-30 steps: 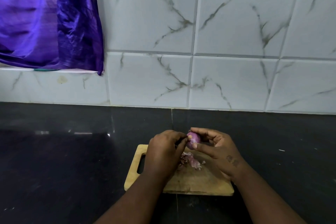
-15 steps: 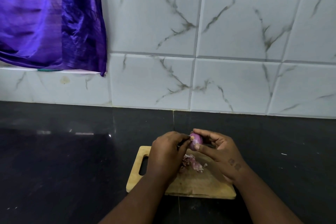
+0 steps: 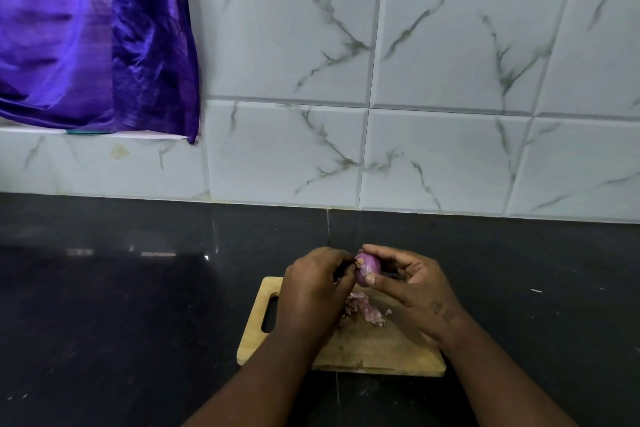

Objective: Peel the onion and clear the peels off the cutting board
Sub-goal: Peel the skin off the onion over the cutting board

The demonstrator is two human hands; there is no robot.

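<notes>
The onion (image 3: 367,270) is held in the air above the far edge of the cutting board (image 3: 363,352), between both grips. The right grip (image 3: 417,288) grasps the onion, with fingers over its top and the thumb against its lower right side. The left grip (image 3: 313,291) is curled, its fingertips pinching the onion's left end. Loose peels (image 3: 363,309) lie on the board directly below the onion, partly hidden by the left grip. The board rests on the dark worktop (image 3: 138,305).
</notes>
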